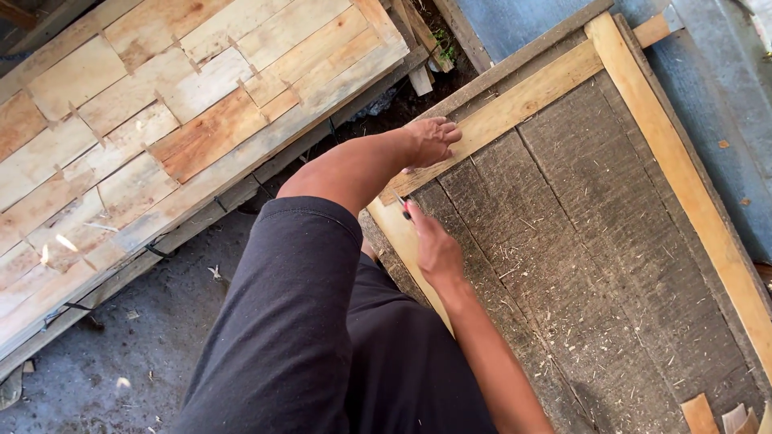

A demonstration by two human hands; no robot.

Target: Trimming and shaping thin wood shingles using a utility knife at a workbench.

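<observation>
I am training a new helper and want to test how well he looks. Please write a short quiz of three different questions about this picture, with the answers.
1. True or false: the left hand lies flat on a pale wooden strip.
2. What does the right hand hold? A) a hammer B) a thin dark pencil-like tool C) a saw
3. Fill in: the pale strips frame a panel of grey, rough ______.

Key: 1 true; 2 B; 3 boards. The tool is small, so its exact kind cannot be told. Its tip sits near the corner where two strips meet.
</observation>
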